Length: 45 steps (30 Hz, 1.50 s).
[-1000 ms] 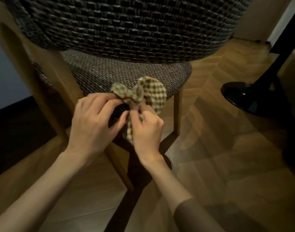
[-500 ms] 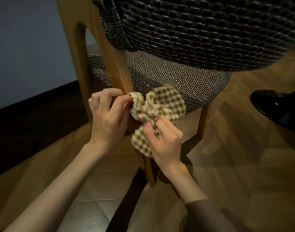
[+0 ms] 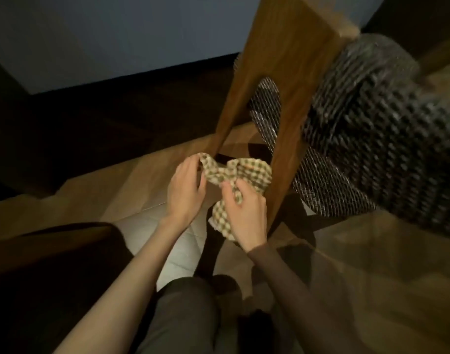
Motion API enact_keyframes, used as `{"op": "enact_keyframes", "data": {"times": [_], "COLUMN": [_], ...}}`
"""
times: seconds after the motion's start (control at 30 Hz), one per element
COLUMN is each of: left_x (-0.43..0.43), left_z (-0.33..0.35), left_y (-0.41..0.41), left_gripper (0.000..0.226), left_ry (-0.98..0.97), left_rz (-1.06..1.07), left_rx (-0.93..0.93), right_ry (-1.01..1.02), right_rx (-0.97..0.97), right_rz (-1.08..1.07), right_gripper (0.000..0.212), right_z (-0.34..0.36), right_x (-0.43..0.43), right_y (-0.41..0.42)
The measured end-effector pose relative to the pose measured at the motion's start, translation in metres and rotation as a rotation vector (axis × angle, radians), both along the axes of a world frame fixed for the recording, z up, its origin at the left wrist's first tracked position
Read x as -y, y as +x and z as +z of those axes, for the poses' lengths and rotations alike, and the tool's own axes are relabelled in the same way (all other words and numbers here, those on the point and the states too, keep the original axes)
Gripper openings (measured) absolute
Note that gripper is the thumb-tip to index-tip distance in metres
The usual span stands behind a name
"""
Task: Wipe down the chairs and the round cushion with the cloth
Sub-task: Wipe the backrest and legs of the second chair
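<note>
A checked green and cream cloth (image 3: 246, 172) is bunched between both hands, low beside a chair's wooden leg frame (image 3: 282, 80). My left hand (image 3: 185, 190) pinches the cloth's left end. My right hand (image 3: 244, 213) grips the cloth's middle, and a tail of it hangs below that hand. The chair has a dark woven backrest (image 3: 387, 129) and a grey woven seat (image 3: 318, 182), both blurred, at the right. No round cushion is in view.
The wooden floor (image 3: 346, 264) spreads under the chair, with pale tiles (image 3: 178, 251) near my knees. My dark trouser leg (image 3: 185, 315) fills the bottom middle. A blue-grey wall (image 3: 116, 34) with a dark skirting stands at the back left.
The view has swung left and down, so the chair now sits to the right. Both hands with the cloth have shifted from the seat's front edge to beside the wooden leg frame.
</note>
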<state>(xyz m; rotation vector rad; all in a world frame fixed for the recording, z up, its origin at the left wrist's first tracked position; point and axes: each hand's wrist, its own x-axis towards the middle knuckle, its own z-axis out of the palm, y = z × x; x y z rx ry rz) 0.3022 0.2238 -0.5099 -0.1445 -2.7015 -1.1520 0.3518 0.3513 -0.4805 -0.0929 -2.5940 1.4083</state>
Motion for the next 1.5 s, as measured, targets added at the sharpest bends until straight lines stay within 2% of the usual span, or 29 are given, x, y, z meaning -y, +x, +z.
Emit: {"op": "enact_keyframes", "data": {"times": [0.1,0.2,0.43,0.6,0.77,0.9,1.07,1.17,1.3,1.5], "left_x": [0.007,0.02,0.037,0.028,0.005,-0.019,-0.034,-0.052,-0.092,-0.175], "left_z": [0.038,0.094,0.26,0.371,0.445,0.48,0.497,0.497,0.502,0.506], "left_y": [0.004,0.015,0.08,0.133,0.186,0.22,0.254,0.262,0.256,0.216], "left_gripper": [0.027,0.031,0.03,0.029,0.025,0.033,0.037,0.041,0.045,0.054], "left_ry": [0.087,0.2,0.317,0.468,0.387,0.278,0.075,0.021,0.031,-0.019], "left_rz": [0.099,0.168,0.229,0.283,0.23,0.165,-0.064,-0.146,-0.232,-0.304], "left_rx": [0.11,0.17,0.325,0.42,0.543,0.554,0.456,0.421,0.392,0.313], "right_ry": [-0.074,-0.029,-0.031,-0.072,-0.051,-0.029,0.019,0.173,0.352,0.699], "right_rx": [0.163,0.276,0.332,0.379,0.414,0.37,0.361,0.352,0.379,0.367], "right_rz": [-0.013,0.056,0.217,0.295,0.362,0.332,0.171,0.06,-0.044,-0.019], "right_gripper": [0.018,0.021,0.013,0.007,0.011,0.015,0.02,0.03,0.034,0.057], "right_z": [0.037,0.087,0.252,0.36,0.431,0.467,0.493,0.503,0.513,0.512], "right_x": [0.008,0.02,0.04,0.026,-0.007,-0.045,-0.099,-0.14,-0.199,-0.316], "right_y": [-0.005,-0.003,0.02,0.057,0.102,0.133,0.163,0.176,0.185,0.164]}}
